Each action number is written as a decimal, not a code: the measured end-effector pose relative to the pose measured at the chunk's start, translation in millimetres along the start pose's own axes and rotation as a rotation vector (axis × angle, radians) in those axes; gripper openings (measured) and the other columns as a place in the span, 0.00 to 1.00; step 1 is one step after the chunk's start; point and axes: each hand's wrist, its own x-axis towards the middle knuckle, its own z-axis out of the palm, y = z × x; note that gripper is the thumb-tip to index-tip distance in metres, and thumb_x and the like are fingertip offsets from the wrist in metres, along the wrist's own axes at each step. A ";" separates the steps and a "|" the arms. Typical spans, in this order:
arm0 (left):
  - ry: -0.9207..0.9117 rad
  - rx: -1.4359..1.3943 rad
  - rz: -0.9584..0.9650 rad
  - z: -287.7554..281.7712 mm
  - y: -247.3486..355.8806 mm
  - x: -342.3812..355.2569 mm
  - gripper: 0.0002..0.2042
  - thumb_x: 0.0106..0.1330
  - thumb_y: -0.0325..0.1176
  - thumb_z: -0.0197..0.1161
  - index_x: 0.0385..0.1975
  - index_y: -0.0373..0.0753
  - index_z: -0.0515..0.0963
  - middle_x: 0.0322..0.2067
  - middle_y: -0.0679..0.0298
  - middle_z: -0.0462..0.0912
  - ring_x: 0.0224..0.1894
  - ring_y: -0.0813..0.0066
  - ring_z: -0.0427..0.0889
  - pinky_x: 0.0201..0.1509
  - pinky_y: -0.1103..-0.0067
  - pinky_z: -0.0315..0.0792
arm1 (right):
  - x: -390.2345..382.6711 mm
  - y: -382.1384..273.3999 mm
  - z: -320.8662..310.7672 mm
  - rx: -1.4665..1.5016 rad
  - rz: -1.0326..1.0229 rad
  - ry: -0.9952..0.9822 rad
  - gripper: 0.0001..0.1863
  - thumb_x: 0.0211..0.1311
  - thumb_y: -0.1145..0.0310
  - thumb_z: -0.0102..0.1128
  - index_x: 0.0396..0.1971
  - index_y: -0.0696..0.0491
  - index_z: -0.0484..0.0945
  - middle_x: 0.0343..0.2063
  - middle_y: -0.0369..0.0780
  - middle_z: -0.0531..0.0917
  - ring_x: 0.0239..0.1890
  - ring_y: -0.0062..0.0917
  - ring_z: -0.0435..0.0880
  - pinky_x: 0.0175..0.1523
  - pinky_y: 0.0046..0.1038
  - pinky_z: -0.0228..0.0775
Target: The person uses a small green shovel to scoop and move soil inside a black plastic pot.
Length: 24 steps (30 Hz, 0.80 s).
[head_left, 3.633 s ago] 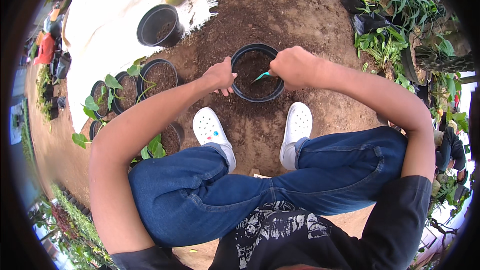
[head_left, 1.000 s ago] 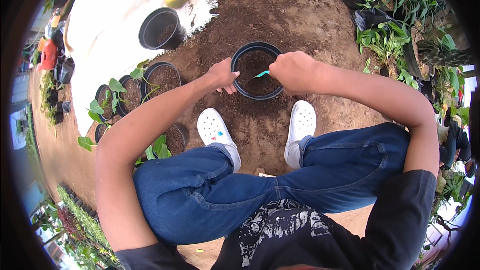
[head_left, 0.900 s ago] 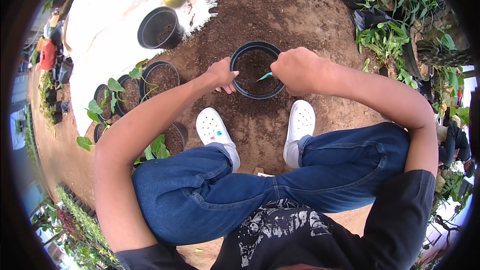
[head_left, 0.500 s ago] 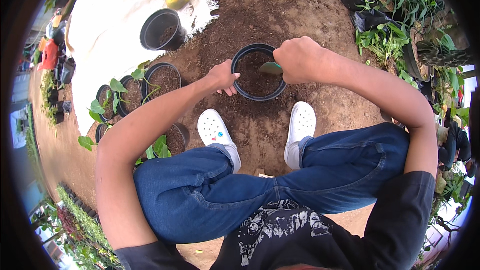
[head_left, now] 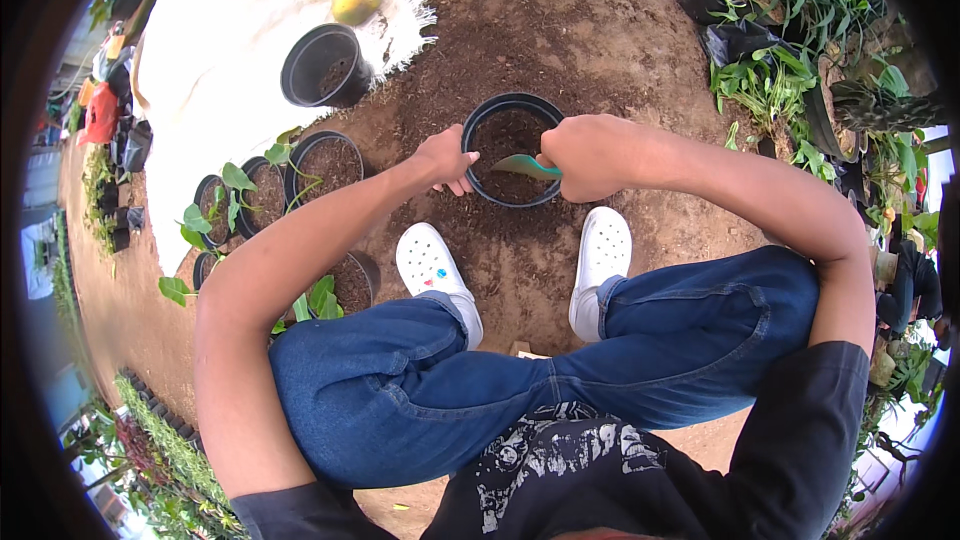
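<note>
A round black plastic pot [head_left: 513,100] with dark soil in its bottom stands on the ground beyond my feet. My left hand [head_left: 446,160] grips the left side of its rim, thumb at the edge and fingers against the outer wall. In my closed right hand [head_left: 600,158], at the right rim, is a garden trowel [head_left: 525,166]. Its green blade points left over the near part of the pot's opening; the handle is hidden in my fist. The blade carries no clear heap of soil.
Left of me are several soil-filled black pots [head_left: 330,162], some with leafy seedlings. A white woven sheet [head_left: 235,50] holds another black pot [head_left: 325,68] and a yellow-green fruit [head_left: 357,2]. Leafy plants [head_left: 768,86] line the right side. My white clogs [head_left: 603,255] flank the near ground.
My right hand has come nearer to me, bringing the trowel from the pot's middle to its near side. More of the blade shows now. My left hand stays at the rim.
</note>
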 end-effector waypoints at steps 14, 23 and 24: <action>-0.021 -0.007 0.010 -1.3 1.4 2.0 0.16 0.76 0.37 0.51 0.55 0.33 0.62 0.28 0.57 0.88 0.29 0.69 0.89 0.24 0.75 0.78 | 9.9 2.5 -7.5 -0.022 0.052 -0.036 0.15 0.45 0.72 0.61 0.35 0.59 0.84 0.30 0.52 0.86 0.37 0.44 0.87 0.43 0.42 0.80; 0.009 0.009 0.034 0.1 3.7 2.7 0.17 0.76 0.37 0.51 0.55 0.34 0.62 0.27 0.57 0.88 0.28 0.69 0.89 0.24 0.75 0.78 | 29.1 14.4 10.7 -0.027 0.115 -0.026 0.12 0.50 0.68 0.58 0.30 0.60 0.84 0.30 0.54 0.85 0.37 0.45 0.87 0.44 0.41 0.80; -0.002 0.013 0.024 0.6 4.9 0.2 0.16 0.76 0.38 0.52 0.55 0.34 0.62 0.27 0.57 0.88 0.28 0.69 0.89 0.24 0.75 0.78 | 36.0 21.6 7.5 0.019 0.148 -0.084 0.13 0.51 0.66 0.57 0.29 0.61 0.84 0.29 0.54 0.85 0.38 0.46 0.86 0.44 0.42 0.79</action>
